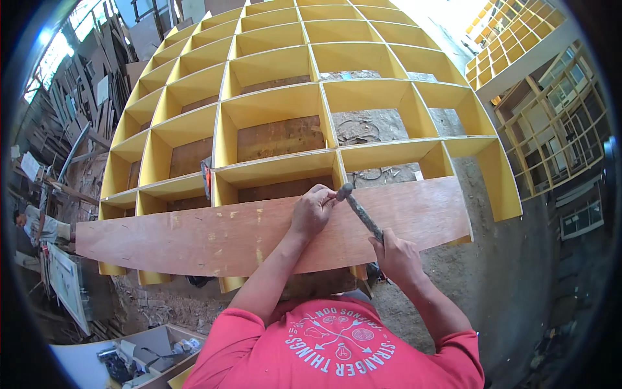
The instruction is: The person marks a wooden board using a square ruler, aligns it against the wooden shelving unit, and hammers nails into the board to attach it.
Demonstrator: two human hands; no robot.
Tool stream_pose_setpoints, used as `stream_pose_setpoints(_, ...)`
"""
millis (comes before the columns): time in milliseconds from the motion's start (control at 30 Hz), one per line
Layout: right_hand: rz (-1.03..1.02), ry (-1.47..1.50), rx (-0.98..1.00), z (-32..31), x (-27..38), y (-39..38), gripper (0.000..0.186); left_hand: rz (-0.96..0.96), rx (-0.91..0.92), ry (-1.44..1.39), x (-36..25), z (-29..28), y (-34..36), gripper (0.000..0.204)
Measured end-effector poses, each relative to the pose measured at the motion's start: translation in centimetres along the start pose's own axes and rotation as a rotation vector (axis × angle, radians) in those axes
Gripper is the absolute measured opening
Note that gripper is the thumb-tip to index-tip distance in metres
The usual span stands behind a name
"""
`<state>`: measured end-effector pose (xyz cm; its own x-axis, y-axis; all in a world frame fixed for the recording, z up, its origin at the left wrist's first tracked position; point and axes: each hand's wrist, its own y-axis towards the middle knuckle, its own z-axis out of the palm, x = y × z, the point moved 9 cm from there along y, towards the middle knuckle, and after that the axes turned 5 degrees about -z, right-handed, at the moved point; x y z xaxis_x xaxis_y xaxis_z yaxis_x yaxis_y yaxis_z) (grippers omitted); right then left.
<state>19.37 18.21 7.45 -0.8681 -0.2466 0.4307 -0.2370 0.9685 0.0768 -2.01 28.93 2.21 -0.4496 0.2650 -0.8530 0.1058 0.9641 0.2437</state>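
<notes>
My right hand (pixel 396 258) is wrapped round the handle of a hammer (pixel 364 217). The hammer's head lies right beside the fingertips of my left hand (pixel 312 211), over the far edge of a reddish plywood panel (pixel 227 235). Those left fingers are pinched together at the panel's edge; whatever is between them is too small or hidden to make out. The long panel has a curved near edge and rests across the near end of a large yellow wooden grid frame (pixel 278 113). Several small nails seem to stick up near its left part.
A red-and-black tool (pixel 206 178) hangs on a grid divider. Lower left stands an open box (pixel 165 343) of tools. Scrap boards (pixel 91 104) lean at the far left, where another person (pixel 39 223) is partly visible. More grid frames (pixel 557 126) stand at right; cable (pixel 359 129) lies below.
</notes>
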Motion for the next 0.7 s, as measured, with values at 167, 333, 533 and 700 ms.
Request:
stream_pose_setpoints(167, -0.044, 0.089, -0.206, -2.5, 1.5, -0.7, 0.033, -0.021, 0.003, 0.026, 0.3, 0.1, -0.2, 0.010)
stream_pose_setpoints(333, -0.013, -0.008, -0.006, 1.2, -0.6, -0.6, 0.034, 0.002, 0.016, 0.013, 0.1, 0.2, -0.1, 0.009)
stream_pose_setpoints(533, 0.114, 0.179, -0.177, -0.4, -0.6, -3.6, 0.032, -0.007, -0.043, -0.175, 1.0, -0.7, -0.3, 0.021)
stream_pose_setpoints(700, 0.229, 0.374, -0.310, 0.5, -2.3, -8.4, 0.029, -0.109, 0.147, -0.333, 0.9, -1.0, -3.4, 0.038)
